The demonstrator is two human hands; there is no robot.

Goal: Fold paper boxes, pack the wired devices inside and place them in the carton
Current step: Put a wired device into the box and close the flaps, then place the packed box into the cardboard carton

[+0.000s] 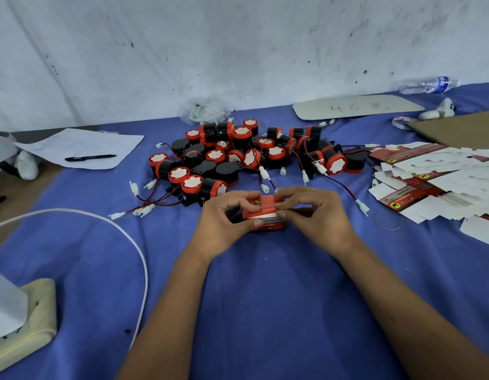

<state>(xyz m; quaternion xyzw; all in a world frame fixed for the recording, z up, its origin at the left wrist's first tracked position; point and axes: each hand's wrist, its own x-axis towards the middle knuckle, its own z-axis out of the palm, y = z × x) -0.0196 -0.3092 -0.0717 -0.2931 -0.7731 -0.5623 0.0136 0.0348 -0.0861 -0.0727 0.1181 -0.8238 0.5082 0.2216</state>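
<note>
Head camera looks down at a blue tabletop (265, 311). Both hands meet in the middle on a small red paper box (264, 213). The left hand (224, 223) has its grip curled round the box's left end. The right hand (317, 215) pinches the box's top edge with bent fingers. Just behind the box lies a pile of red and black wired devices (254, 154). Flat unfolded boxes (429, 182) are heaped at the right. A pen (90, 158) rests on a sheet of paper (81, 148) at the left.
</note>
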